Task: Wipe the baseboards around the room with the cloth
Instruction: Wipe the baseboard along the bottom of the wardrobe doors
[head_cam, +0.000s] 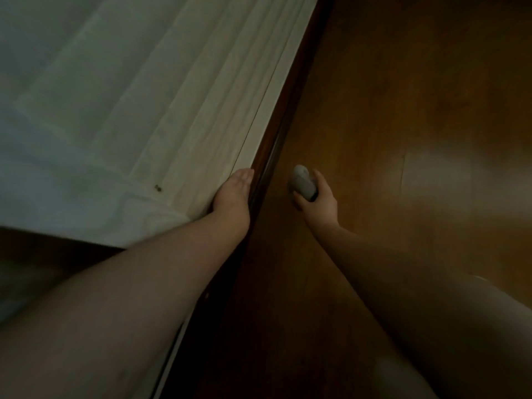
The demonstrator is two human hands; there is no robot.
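Left hand (234, 194), fingers straight, lies flat against the white curtain (178, 133) at the dark baseboard (276, 133); right hand (315, 198) grips a bunched grey cloth (300, 182) above the wooden floor (403, 96)

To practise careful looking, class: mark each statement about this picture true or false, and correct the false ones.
1. The right hand holds a balled-up grey cloth. True.
2. The left hand grips the cloth. False: it lies flat, fingers straight, against the white curtain by the wall's foot.
3. The floor is brown wood. True.
4. The cloth is pressed on the dark baseboard. False: it is held out over the floor, apart from the baseboard.
5. Both forearms are covered by long sleeves. False: both forearms are bare.
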